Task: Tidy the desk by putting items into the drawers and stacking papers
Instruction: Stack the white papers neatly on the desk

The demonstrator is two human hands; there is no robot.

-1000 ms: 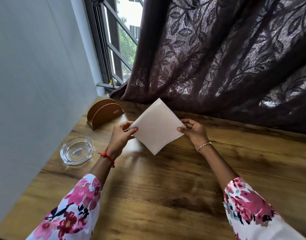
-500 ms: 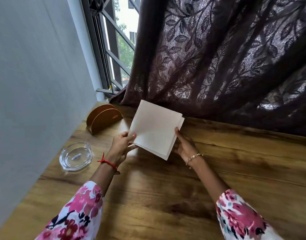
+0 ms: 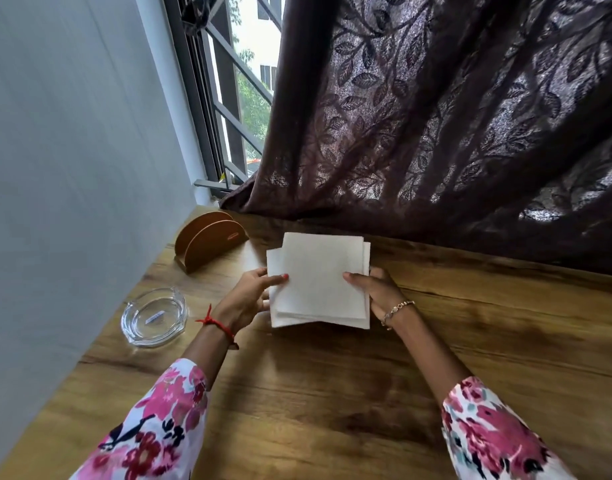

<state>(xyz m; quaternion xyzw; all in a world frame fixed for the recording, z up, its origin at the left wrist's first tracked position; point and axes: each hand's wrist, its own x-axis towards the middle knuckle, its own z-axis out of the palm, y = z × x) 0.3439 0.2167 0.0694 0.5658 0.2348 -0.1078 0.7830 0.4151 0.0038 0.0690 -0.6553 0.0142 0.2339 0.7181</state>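
Papers dropped lower and turned square-on since half a second ago. Left hand pinches the left edge, thumb on top; right hand grips the right edge. White sheets, slightly misaligned, low over the desk; contact unclear.

Ashtray left of papers

Left hand and right hand each pinch an opposite side edge of a small stack of white square paper sheets, thumbs on top, sheets slightly fanned; contact with the brown wood-grain desk cannot be told. To the left, near the grey wall: clear glass ashtray and, beyond it, brown wooden semicircular napkin holder, upright. Dark brown leaf-patterned curtain hangs behind the stack.
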